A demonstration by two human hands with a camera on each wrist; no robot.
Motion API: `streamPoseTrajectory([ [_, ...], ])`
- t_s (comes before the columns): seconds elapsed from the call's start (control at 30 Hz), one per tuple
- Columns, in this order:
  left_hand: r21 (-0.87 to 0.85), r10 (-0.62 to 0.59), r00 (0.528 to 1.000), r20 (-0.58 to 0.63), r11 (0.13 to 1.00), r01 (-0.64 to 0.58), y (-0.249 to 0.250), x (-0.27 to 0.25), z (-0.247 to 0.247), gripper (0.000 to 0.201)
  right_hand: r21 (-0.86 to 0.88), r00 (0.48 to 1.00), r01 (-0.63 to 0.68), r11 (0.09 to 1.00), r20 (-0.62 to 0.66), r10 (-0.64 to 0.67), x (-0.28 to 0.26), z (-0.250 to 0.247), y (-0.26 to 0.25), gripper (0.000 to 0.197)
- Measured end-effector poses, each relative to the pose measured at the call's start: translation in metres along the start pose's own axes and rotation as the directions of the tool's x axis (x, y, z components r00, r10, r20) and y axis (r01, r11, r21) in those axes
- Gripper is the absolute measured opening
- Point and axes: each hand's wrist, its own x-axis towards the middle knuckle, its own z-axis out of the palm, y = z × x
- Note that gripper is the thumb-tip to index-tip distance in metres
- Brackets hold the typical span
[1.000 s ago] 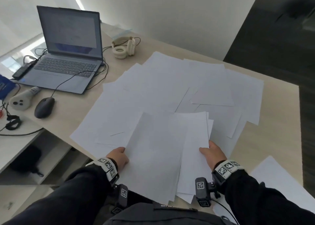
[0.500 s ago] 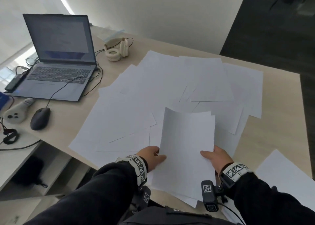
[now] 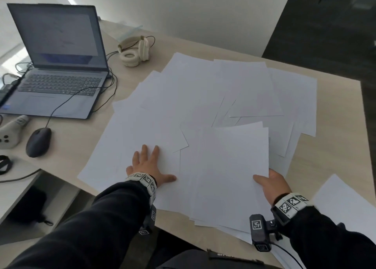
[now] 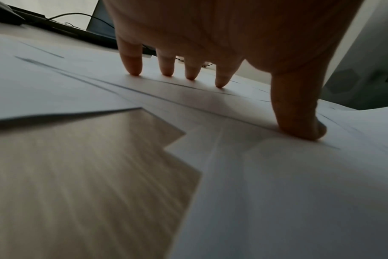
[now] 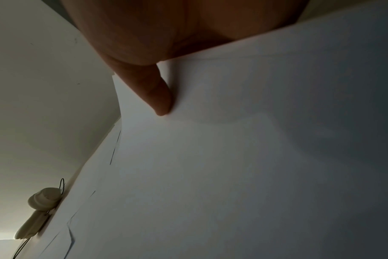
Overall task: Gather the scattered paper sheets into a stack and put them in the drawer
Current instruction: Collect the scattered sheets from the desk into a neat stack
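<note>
Head view: a partial stack (image 3: 230, 175) of white sheets is seen at the near edge of the tabletop (image 3: 333, 156), overhanging it slightly. The stack is held at its right edge by the right hand (image 3: 271, 184), thumb on top; in the right wrist view the thumb is seen pressed on the top sheet, the other fingers being hidden beneath, so a pinch is inferred. The left hand (image 3: 147, 167) is laid flat and spread on loose sheets just left of the stack; in the left wrist view all five fingertips (image 4: 134, 69) are seen touching paper, nothing being gripped.

Many scattered sheets (image 3: 234, 89) are spread overlapping across the middle and far right of the tabletop. One further sheet (image 3: 345, 203) lies apart at the near right corner.

Progress, as judged: gathering is begun but well short of complete; only a small share of the paper appears collected. Remaining: the sheets under the left hand to be drawn in, the far sheets and the near-right sheet to be added, edges squared, stack placed in the drawer. No drawer can be identified in any view.

Far left: laptop (image 3: 59, 61), mouse (image 3: 38, 141), headphones (image 3: 135, 49).
</note>
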Motion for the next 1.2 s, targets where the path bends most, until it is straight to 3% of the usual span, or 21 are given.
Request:
streamPoseTrajectory([
  [0.4,-0.043,0.026,0.993,-0.113,0.999,-0.031,-0.007,-0.004,-0.005,0.091,0.018,1.000,0.011,1.000,0.004,-0.011,-0.007,0.001,0.000,0.015],
  [0.47,-0.094,0.027,0.989,-0.149,0.995,-0.041,-0.012,0.000,-0.008,0.075,0.016,1.000,0.009,1.000,0.008,-0.009,-0.007,0.001,0.001,0.016],
  [0.63,-0.206,0.126,0.962,-0.240,0.962,-0.178,-0.014,-0.005,-0.020,0.014,0.029,1.000,0.017,0.999,0.020,-0.018,-0.008,0.003,-0.001,0.015],
  [0.8,-0.170,0.303,0.925,-0.229,0.924,-0.344,0.018,-0.037,-0.009,0.033,0.032,0.999,0.025,0.999,0.047,-0.027,-0.011,0.009,-0.007,0.017],
  [0.9,-0.149,0.451,0.877,-0.165,0.868,-0.474,0.039,-0.059,0.010,0.051,0.032,0.998,0.011,0.999,0.064,-0.013,-0.010,0.014,-0.008,0.017],
  [1.0,-0.081,0.561,0.817,-0.135,0.816,-0.573,0.056,-0.076,0.028,0.049,0.015,0.997,0.001,1.000,0.081,-0.002,-0.011,0.015,-0.008,0.017],
  [1.2,-0.009,0.610,0.792,-0.020,0.792,-0.610,0.066,-0.087,0.053,0.065,0.006,0.999,-0.042,0.999,0.025,0.042,-0.010,0.003,-0.003,0.014],
])
